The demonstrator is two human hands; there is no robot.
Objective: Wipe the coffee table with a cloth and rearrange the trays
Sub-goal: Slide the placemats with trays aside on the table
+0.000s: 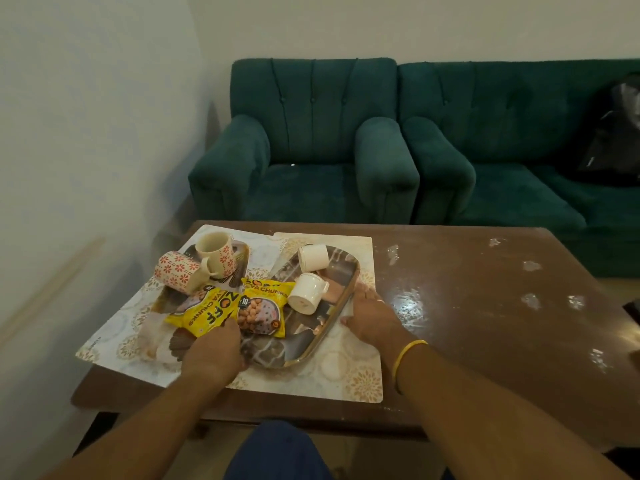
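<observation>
Nearest: both forearms reach in over the table (485,289) edge. Left hand (213,351) has its grip closed on the near-left end of the right-hand tray (332,310), fingers tucked under the yellow snack packets (225,311). Right hand (372,315) grips the same tray's right rim, thumb on top.

That tray sits tilted, right side up, w/ two white cups (310,278) tipped on their sides on it. Just left, the second tray (239,252) holds two floral mugs (211,259), one upright, one on its side. Both trays rest on placemats (332,372) at the table's left end.

Step in hand, I'd judge: the tray-rearranging part. No cloth in view; white smears show on the bare table to the right, so wiping looks not done.

Next move needs a level, steady carry or the loose cups and packets slide off.

Beyond: green sofas (311,140).
</observation>
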